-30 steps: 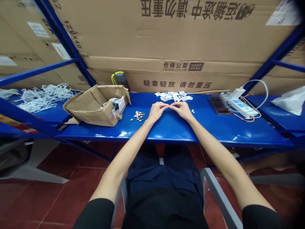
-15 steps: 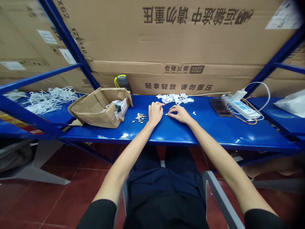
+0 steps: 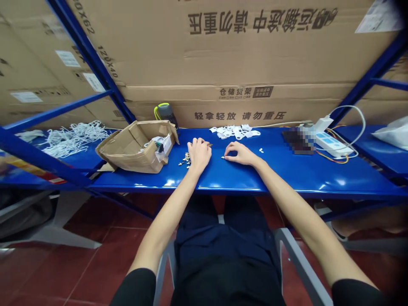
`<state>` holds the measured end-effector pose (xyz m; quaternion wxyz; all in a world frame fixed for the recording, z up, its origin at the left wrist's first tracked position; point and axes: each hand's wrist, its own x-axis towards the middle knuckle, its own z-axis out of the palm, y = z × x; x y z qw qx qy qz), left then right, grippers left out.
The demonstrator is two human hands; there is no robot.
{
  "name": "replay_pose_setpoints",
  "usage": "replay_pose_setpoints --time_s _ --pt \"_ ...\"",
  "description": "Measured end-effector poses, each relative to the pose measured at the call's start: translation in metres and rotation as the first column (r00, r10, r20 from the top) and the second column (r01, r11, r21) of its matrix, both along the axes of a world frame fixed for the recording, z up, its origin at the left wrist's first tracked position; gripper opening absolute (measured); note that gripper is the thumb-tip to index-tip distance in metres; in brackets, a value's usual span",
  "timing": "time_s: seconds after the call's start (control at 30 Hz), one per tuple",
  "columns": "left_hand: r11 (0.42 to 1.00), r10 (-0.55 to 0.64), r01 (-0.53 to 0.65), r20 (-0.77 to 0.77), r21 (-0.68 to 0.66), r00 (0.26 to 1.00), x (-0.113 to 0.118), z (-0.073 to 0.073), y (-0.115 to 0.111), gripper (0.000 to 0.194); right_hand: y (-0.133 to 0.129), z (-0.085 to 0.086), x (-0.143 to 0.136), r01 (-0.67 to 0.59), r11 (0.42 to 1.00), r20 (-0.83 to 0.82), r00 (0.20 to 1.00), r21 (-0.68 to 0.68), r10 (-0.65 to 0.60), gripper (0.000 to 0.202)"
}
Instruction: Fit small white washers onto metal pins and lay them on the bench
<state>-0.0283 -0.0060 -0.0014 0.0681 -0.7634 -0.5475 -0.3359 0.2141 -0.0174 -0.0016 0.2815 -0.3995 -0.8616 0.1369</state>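
My left hand (image 3: 199,155) is palm down over the right side of a small pile of brass-coloured, screw-like parts with pale collars (image 3: 185,160). Its fingers are slightly apart and curve toward the table; the fingertips' undersides are hidden, and no held thing shows. To its right, my right hand (image 3: 240,154) pinches a tiny pale part (image 3: 222,157) between thumb and forefinger, just above or on the blue tabletop. Its exact kind is too small to make out. Behind both hands lie several flat white plastic pieces with holes (image 3: 235,131).
An open cardboard box (image 3: 134,153) with odds and ends stands left, a dark bottle (image 3: 166,111) behind it. Two or so tiny white bits (image 3: 261,150) lie right. Farther right are a blurred dark object (image 3: 298,142) and a power strip (image 3: 333,144) with cables. Blue uprights (image 3: 92,59) flank the table.
My left hand has moved left, from beside the right hand to over the screw-like parts, covering some of them. My right hand keeps its pinch in nearly the same place.
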Motion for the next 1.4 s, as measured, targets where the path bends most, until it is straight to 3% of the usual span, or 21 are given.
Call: replay_pose_setpoints --time_s 0.1,0.23,0.37,0.6,0.77,1.03,1.1,1.2,1.3,1.4 --pt "0.991 0.089 -0.1 -0.128 -0.085 0.988 0.005 0.01 -0.011 0.034 0.003 -0.001 0.001 0.028 1.0 -0.012 1.0 -0.003 -0.028 0.021" --pt "0.96 0.193 -0.233 -0.238 -0.155 0.952 0.005 0.018 -0.018 0.039 0.012 -0.006 0.009 0.257 0.966 -0.025 0.966 0.016 -0.257 0.021" --pt "0.961 0.182 -0.229 -0.269 -0.154 0.946 0.004 0.017 -0.017 0.038 0.017 -0.006 0.017 0.497 0.867 -0.028 0.868 0.039 -0.497 0.028" --pt "0.957 0.157 -0.209 -0.247 -0.201 0.956 0.006 0.017 -0.013 0.04 0.006 0.007 0.023 0.736 0.667 0.092 0.661 0.116 -0.745 0.032" --pt "0.966 0.135 -0.18 -0.23 -0.185 0.964 0.005 0.015 -0.01 0.037 -0.005 0.015 0.038 0.822 0.55 0.168 0.528 0.144 -0.833 0.036" --pt "0.978 0.075 -0.117 -0.236 -0.171 0.969 0.004 0.013 -0.01 0.033 -0.006 0.014 0.097 0.901 0.43 0.195 0.431 -0.053 -0.881 0.039" --pt "0.981 0.043 -0.083 -0.223 -0.173 0.974 0.006 0.013 -0.01 0.032 -0.01 0.012 0.117 0.883 0.457 0.17 0.469 -0.108 -0.867 0.036" --pt "0.983 -0.006 -0.032 -0.205 -0.183 0.979 0.008 0.012 -0.009 0.031 -0.02 0.008 0.137 0.79 0.589 0.101 0.608 -0.168 -0.787 0.032" --pt "0.981 -0.028 -0.012 -0.202 -0.193 0.979 0.009 0.013 -0.006 0.027 -0.031 0.0 0.141 0.664 0.719 -0.02 0.732 -0.206 -0.681 0.039" --pt "0.978 -0.031 -0.013 -0.206 -0.207 0.978 0.009 0.014 -0.004 0.025 -0.036 -0.009 0.134 0.599 0.787 -0.073 0.787 -0.147 -0.612 0.045"
